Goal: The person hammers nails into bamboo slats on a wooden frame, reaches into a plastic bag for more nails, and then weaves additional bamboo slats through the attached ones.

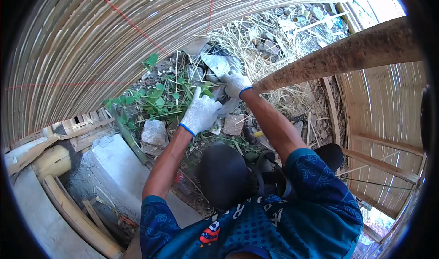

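Note:
My left hand [201,111], in a white knit glove with a blue cuff, is over the ground beside green leafy plants [157,96]. One finger points away from me; the others curl at a wrinkled piece of translucent plastic [230,107]. My right hand [237,83], gloved alike, is just ahead and to the right, its fingers bent down beside a pale grey slab-like piece [216,64]. What those fingertips grip is hidden. Between the hands lie dark gaps, leaves and plastic.
A curved bamboo-slat wall [91,44] rises at left and ahead. A thick wooden post [338,53] slants in from the right. Dry straw [256,35], a broken rock [154,133], a brick chunk [233,125] and a yellow-and-black-handled tool [259,134] lie around. A concrete block [114,156] stands left.

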Tool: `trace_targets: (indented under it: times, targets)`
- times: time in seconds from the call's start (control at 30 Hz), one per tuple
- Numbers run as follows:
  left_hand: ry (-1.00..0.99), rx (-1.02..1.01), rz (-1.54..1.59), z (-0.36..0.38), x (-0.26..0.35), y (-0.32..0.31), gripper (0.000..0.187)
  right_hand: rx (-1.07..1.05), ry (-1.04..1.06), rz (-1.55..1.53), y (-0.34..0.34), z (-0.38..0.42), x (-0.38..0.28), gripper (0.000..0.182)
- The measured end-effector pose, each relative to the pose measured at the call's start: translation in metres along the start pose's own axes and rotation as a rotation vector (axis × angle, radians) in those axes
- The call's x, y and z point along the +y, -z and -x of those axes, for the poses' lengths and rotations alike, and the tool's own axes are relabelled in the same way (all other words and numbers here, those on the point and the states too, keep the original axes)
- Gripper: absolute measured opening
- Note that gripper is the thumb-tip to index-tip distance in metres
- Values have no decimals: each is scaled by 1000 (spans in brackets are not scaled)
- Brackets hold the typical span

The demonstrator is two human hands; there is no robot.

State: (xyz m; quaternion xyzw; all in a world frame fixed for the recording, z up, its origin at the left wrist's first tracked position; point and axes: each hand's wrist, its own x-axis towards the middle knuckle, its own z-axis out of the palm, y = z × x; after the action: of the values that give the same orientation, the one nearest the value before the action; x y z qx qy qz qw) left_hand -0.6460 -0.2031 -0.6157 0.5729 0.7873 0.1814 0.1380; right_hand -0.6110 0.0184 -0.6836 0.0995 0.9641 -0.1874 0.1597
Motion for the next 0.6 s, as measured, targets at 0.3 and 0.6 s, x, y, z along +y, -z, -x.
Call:
trace_targets:
  times: [0.3,0.6]
  targets:
    - [8,-37,10,2,0,14,12,-6,-50,-164,4,-1,29,17]
    - [36,36,170,5,1,10,13,582,89,-517,1,69,-16,13]
